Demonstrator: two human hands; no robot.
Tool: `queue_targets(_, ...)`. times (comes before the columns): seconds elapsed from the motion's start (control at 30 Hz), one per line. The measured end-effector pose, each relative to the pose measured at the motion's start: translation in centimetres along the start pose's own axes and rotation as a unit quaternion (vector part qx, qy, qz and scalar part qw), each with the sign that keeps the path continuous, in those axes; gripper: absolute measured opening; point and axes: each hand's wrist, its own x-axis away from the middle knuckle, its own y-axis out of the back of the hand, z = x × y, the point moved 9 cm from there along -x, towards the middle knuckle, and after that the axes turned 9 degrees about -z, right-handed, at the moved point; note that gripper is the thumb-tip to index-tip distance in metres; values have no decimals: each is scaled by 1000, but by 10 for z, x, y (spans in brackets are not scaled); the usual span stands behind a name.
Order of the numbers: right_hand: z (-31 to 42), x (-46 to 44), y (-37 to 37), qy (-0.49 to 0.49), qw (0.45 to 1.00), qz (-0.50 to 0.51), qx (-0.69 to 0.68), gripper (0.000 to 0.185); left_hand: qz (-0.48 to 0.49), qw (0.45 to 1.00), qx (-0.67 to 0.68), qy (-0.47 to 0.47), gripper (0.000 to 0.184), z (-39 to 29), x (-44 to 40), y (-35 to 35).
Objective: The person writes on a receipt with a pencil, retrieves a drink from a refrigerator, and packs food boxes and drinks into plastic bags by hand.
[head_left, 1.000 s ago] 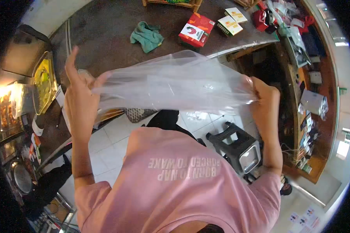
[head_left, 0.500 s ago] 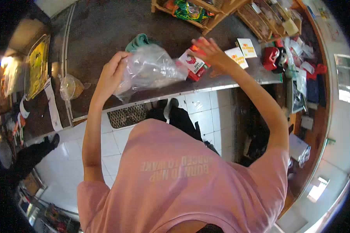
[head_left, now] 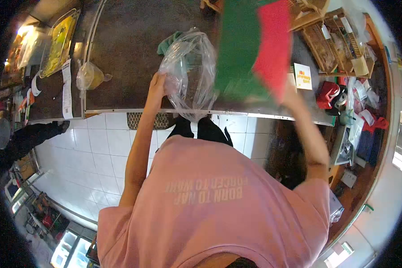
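My left hand (head_left: 156, 93) is closed on the side of a clear plastic bag (head_left: 172, 82), which stands opened out at the table's edge with its mouth upward. A green and red box (head_left: 241, 40) is lifted close to the camera, smeared by motion along its lower edge. My right hand (head_left: 291, 94) grips this box at its lower right corner; the fingers are mostly hidden behind it. Behind the bag lies a teal cloth (head_left: 166, 44), partly covered by the plastic.
A white card with orange print (head_left: 303, 76) lies right of the box. Wooden racks (head_left: 332, 42) stand at the back right, near a red tape dispenser (head_left: 327, 94). A tied bag (head_left: 91, 77) and a paper receipt (head_left: 67, 91) are on the left. Another person's dark-clothed leg (head_left: 35, 136) shows far left.
My right hand has picked up the box from the table and raised it toward the camera. The plastic bag, crumpled before, is now spread open in my left hand.
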Motion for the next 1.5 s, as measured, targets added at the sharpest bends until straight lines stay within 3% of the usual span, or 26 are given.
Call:
queue_targets(0.03, -4, 5, -33, -51, 997, 46, -26, 125, -3, 1000, -1, -8, 27, -5, 3, -4)
queue_targets(0.1, -15, 21, -112, 137, 982, 130, 5, 121, 57, 994, 89, 0, 24, 20, -25, 25)
queue_targets(0.13, -21, 22, -137, 170, 970, 171, -37, 113, 88, 987, 131, 4, 22, 27, -35, 35)
queue_targets(0.17, -41, 30, -149, 219, 961, 154, 71, 105, 18, 998, 18, -60, 19, -16, -12, 45)
queue_targets(0.2, -62, 31, -153, 170, 956, 172, 164, 105, -54, 987, -94, -121, 17, -64, 16, 52)
queue_targets(0.23, -83, 32, -148, 122, 940, 190, 257, 105, -50, 929, -240, -276, 25, -87, 19, 59)
queue_targets(0.27, -103, 30, -139, 75, 911, 208, 348, 106, -45, 933, -233, -272, 27, -79, 13, 62)
queue_targets(0.33, -92, 20, -111, 39, 926, 192, 322, 104, -29, 942, -223, -248, 29, -73, 26, 46)
queue_targets(0.47, -73, 17, -67, 8, 928, 156, 337, 110, 110, 942, -293, -120, 18, -45, 10, -15)
queue_targets(0.5, -73, 16, -59, -8, 926, 147, 346, 110, 75, 936, -244, -241, 17, -79, 30, -33)
queue_targets(0.6, -80, 28, -36, -47, 881, 114, 457, 110, 64, 970, -160, -169, 18, -109, 45, -44)
queue_targets(0.67, -102, 39, -33, -81, 858, 126, 491, 109, -5, 963, -94, -251, 25, -159, 80, -60)
queue_targets(0.73, -138, 55, -39, -120, 823, 174, 527, 108, 46, 977, -59, -198, 34, -160, 83, -82)
queue_targets(0.83, -178, 69, -52, -127, 866, 204, 438, 102, 140, 986, -19, -90, 45, -132, 97, -118)
queue_targets(0.87, -188, 75, -44, -160, 922, 241, 258, 100, 170, 984, -10, -53, 49, -121, 97, -130)
queue_targets(0.9, -150, 70, -17, -189, 941, 274, 62, 97, 203, 978, 46, 20, 46, -102, 93, -130)
queue_targets(0.97, -124, 85, 49, -89, 953, 287, -29, 97, 178, 982, 18, 69, 35, -96, 94, -132)
queue_targets(1.0, -135, 95, 75, -38, 952, 284, 109, 98, 165, 982, 6, 86, 30, -94, 93, -135)
queue_targets(1.03, -146, 106, 101, 10, 928, 279, 245, 99, 171, 985, -38, 6, 25, -105, 92, -140)
queue_targets(1.1, -187, 141, 123, -49, 798, 271, 537, 97, 180, 963, -132, -150, 18, -126, 96, -152)
queue_targets(1.13, -214, 159, 115, -63, 758, 355, 543, 109, 179, 956, -139, -186, 17, -131, 95, -161)
queue_targets(1.2, -217, 152, 98, 12, 842, 270, 466, 115, 176, 937, -152, -259, 16, -141, 95, -183)
queue_targets(1.3, -212, 138, 132, -162, 882, 216, 386, 109, 162, 963, -73, -203, 26, -134, 92, -195)
queue_targets(1.37, -170, 124, 155, -118, 972, 83, 187, 102, 166, 956, -84, -226, 34, -131, 96, -196)
queue_targets(1.43, -115, 107, 148, -44, 998, 3, 38, 100, 169, 955, -98, -225, 41, -128, 102, -196)
queue_targets(1.5, -79, 94, 96, 32, 999, -6, 26, 97, 188, 954, -119, -199, 45, -125, 110, -202)
